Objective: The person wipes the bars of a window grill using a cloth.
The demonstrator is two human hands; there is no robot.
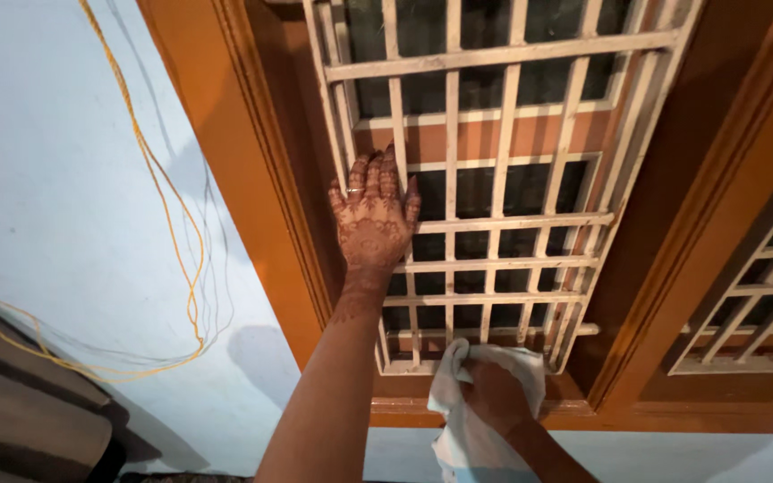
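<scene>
Inspection found the left hand (373,219) open, palm flat against the white grille (494,224) near its left edge. Right hand (494,394) was closed around a white cloth (458,438), pressed to the grille's bottom rail just above the orange frame's (252,179) sill. Yellow cord (167,215) hung on the wall (46,179).

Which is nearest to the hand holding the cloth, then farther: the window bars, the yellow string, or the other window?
From the right hand in the head view:
1. Window bars, just above it.
2. Other window, off to the right.
3. Yellow string, far left on the wall.
</scene>
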